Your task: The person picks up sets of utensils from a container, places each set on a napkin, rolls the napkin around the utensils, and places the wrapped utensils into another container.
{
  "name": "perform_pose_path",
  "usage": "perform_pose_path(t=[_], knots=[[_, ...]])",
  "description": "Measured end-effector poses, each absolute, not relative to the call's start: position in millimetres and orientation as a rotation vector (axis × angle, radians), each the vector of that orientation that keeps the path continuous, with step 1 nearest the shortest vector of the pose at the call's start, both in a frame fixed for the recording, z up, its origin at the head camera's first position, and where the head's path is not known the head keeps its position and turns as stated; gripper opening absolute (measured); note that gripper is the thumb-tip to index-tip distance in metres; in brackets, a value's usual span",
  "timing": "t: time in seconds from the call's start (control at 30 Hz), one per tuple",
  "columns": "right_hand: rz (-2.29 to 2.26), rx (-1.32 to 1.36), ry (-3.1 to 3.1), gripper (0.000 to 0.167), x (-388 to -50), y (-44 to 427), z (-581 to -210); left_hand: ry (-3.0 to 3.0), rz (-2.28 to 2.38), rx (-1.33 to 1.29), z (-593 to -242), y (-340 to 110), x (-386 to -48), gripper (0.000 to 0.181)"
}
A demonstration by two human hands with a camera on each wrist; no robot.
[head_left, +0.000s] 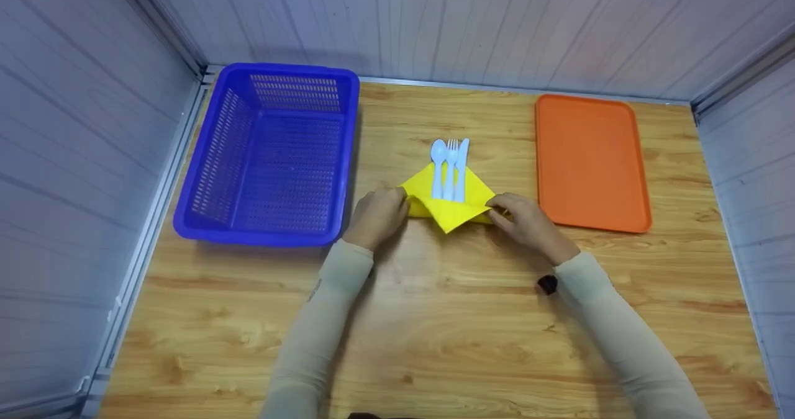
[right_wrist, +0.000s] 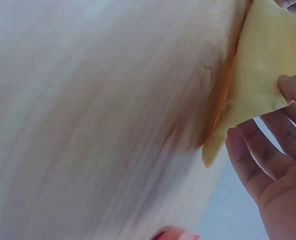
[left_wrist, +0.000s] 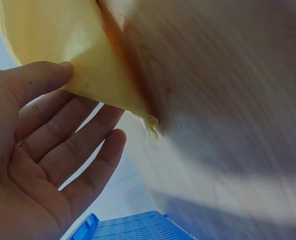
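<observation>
A yellow napkin lies on the table, its near part folded up over the handles of the cutlery. On it, side by side, are a pale blue spoon, fork and knife, their heads pointing away from me. My left hand pinches the left end of the fold between thumb and fingers, as the left wrist view also shows. At the right end of the fold, my right hand pinches the cloth the same way. One napkin corner hangs toward me over the fold.
To the left stands a blue perforated basket. An orange tray lies on the right side of the wooden table. Pale panel walls close off the back and both sides. A small black object shows beside the right cuff.
</observation>
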State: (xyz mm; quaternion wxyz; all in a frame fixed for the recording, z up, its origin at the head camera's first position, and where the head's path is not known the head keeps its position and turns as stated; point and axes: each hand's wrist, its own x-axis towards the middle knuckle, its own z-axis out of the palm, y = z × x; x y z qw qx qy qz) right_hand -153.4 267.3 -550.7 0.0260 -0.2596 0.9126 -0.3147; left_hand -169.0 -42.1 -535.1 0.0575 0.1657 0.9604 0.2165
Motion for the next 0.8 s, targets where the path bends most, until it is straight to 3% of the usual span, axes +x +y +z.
perform_pose_path(t=[0.23,0.8], knots=[[-0.975,-0.586,2.772,0.014,-164.3,263.3,-552.7,2.889,0.698,0.440,-538.5,-40.8,-177.8,0.021],[-0.906,-0.396,2.773,0.017,-177.4,264.5,-558.7,2.929,0.657,0.340,-548.1,-31.2,-190.4,0.017]])
